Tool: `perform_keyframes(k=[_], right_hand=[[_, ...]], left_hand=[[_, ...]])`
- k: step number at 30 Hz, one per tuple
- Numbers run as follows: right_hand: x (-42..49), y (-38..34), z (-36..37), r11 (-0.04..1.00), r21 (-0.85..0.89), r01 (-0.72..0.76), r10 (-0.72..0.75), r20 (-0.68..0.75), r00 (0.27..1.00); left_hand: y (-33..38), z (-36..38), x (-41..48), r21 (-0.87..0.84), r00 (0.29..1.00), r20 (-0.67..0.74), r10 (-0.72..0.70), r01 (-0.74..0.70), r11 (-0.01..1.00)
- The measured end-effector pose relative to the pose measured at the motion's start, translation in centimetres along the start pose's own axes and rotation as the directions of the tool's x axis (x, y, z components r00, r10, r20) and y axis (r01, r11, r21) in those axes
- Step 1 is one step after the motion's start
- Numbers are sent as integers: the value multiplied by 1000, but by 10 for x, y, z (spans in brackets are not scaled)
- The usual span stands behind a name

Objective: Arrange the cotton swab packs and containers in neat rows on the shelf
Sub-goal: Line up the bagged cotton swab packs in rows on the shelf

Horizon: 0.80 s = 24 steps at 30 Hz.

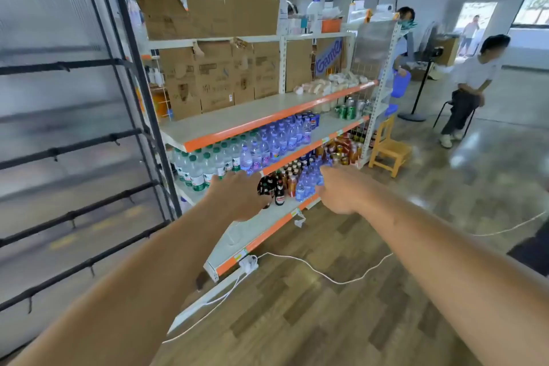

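Pale cotton swab packs (329, 83) lie in a loose pile at the far right end of the middle shelf (267, 123), a white board with an orange front edge. The rest of that board is bare in front of the cardboard. Both my arms reach forward at the height of the lower shelves, well short of the packs. My left hand (237, 196) is in front of the water and beer bottles, its back to the camera. My right hand (338, 190) is beside it, fingers loosely curled. Neither hand holds anything that I can see.
Cardboard boxes (214, 77) line the back of the shelves. Water bottles (208, 163) and drinks fill the lower shelves. A black rack (89, 128) stands at the left. A white cable and power strip (249, 264) lie on the wood floor. A yellow stool (389, 148) and people are at the right.
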State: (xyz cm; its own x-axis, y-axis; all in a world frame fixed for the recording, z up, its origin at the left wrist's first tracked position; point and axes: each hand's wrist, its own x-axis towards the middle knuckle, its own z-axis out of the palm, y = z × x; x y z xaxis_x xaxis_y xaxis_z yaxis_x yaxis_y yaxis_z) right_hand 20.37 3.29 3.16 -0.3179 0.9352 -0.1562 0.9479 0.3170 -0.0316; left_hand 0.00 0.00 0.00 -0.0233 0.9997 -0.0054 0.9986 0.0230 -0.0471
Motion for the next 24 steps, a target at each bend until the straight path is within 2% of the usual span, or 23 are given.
perform_keyframes(k=[12,24], right_hand=[[133,3,-14,997,-33,-76,76,-6,997],[242,69,-18,991,-40,-131,132,25,991]], left_hand=[[-40,9,139,51,998,-47,32,-30,998],[9,25,273,12,994,-23,110,-109,994]])
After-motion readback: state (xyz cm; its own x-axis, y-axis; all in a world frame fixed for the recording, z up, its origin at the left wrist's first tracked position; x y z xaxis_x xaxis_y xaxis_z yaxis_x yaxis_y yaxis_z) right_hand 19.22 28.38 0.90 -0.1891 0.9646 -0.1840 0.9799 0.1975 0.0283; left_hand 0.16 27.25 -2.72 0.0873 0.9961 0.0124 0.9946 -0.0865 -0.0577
